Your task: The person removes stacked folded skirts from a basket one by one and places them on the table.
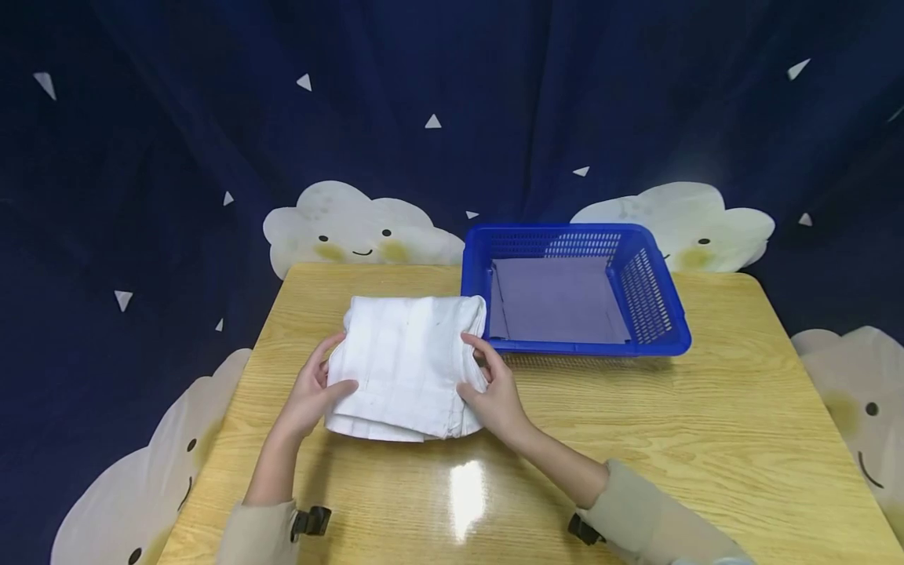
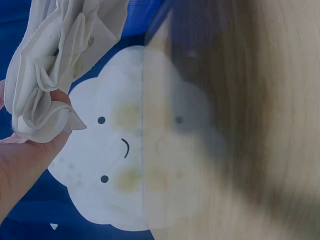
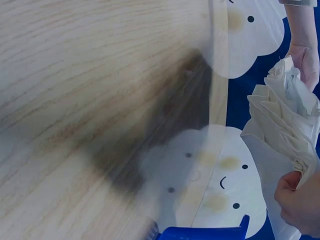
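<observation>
Nearest: beige fabric sleeves, w/ a small black clip-on device at each cuff. L hand grasps L side of a folded white cloth bundle, thumb on the face, fingers round the side; R hand grips R side much the same way. Cloth is b/w the two, up off the tabletop, layers stacked & creased at the edges per wrist views. Below: light wood-grain table, glossy, w/ a bright glare patch nr the person. Farther, to the R: blue perforated plastic basket on table, flat greyish-purple sheet inside, material unclear. Cloth's far R corner overlaps basket's L side in head view; can't tell if touching. Back: navy curtain w/ white triangles & smiling white clouds.
</observation>
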`<state>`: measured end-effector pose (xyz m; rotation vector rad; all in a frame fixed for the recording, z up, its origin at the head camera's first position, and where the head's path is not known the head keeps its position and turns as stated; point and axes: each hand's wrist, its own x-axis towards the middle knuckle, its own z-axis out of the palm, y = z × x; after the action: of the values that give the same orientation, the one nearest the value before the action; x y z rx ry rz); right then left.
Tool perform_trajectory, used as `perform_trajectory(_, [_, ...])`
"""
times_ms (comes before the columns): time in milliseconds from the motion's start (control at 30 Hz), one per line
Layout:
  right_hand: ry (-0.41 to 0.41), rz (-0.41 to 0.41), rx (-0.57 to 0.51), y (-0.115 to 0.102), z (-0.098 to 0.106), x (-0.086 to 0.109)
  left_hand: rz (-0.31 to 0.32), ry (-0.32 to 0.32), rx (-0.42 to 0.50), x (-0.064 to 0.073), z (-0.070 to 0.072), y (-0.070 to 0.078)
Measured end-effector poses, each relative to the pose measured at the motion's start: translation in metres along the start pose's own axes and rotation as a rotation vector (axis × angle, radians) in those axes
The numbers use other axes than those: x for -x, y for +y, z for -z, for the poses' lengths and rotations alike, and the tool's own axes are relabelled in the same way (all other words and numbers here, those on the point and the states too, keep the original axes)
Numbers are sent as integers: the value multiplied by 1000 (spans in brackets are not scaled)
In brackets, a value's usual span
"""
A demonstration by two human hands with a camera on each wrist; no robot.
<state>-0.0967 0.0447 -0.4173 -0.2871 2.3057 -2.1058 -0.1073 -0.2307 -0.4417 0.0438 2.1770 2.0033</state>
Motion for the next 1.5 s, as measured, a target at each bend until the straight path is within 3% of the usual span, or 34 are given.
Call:
perform_trajectory(433, [-9, 10, 7, 8, -11, 6, -11, 4, 3, 9, 8, -15])
perform_trajectory(967, [-23, 29, 22, 20, -23, 11, 43, 22, 29, 18, 16, -39])
perform_trajectory(1500, [-16, 15, 54, 29, -32, 17, 109, 53, 21, 23, 17, -52])
